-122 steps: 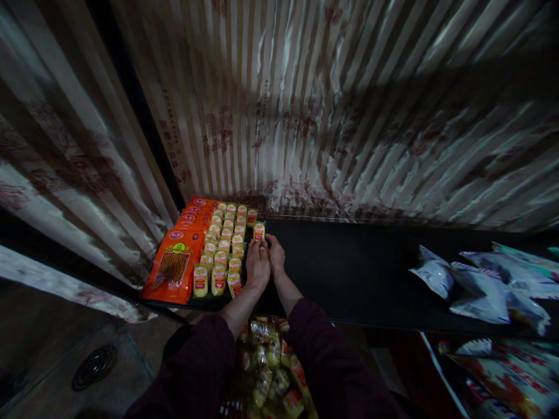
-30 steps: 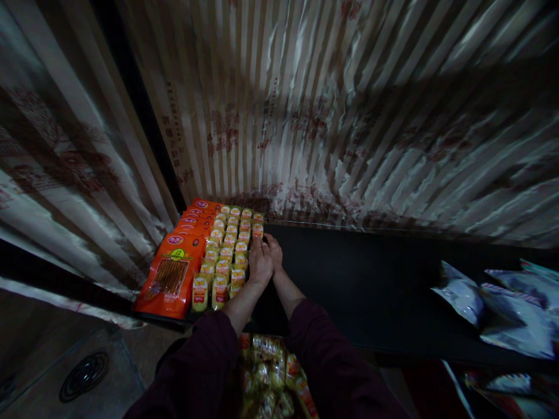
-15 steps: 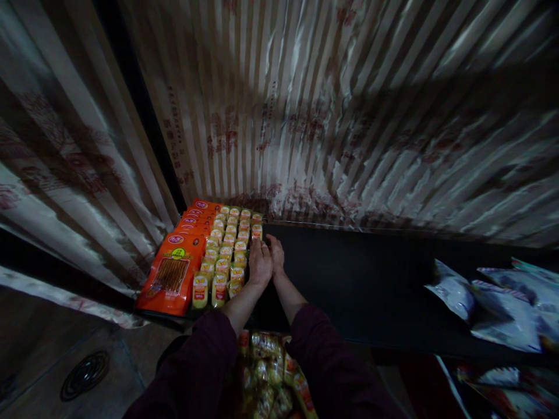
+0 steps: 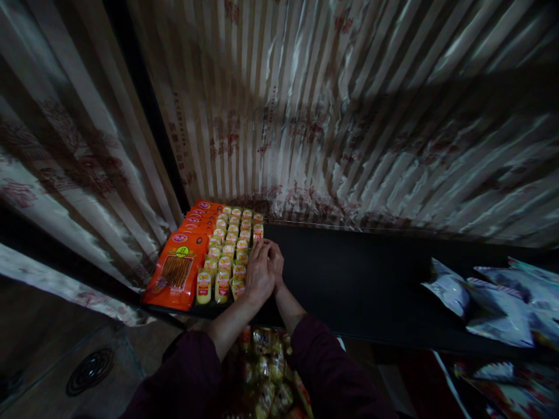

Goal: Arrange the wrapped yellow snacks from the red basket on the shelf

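My left hand (image 4: 259,273) rests at the right edge of several rows of small yellow packets (image 4: 223,265) on a black shelf (image 4: 340,279). Pressed close against it is my right hand (image 4: 275,263), on the side toward the bare shelf. Both hands have their fingers bent together at the end of the rightmost row. Whatever they hold, if anything, is hidden by the fingers. Orange snack bags (image 4: 177,273) overlap in a row to the left of the yellow packets.
Silvery bags (image 4: 498,308) lie at the right of the shelf. Below the shelf, between my forearms, are more wrapped packets (image 4: 266,372). A striped, wrinkled sheet (image 4: 305,116) hangs behind, and a dark post (image 4: 148,105) stands at the left corner.
My hands have drawn closer together, with the left hand now overlapping the right one's fingers. The view has shifted slightly.
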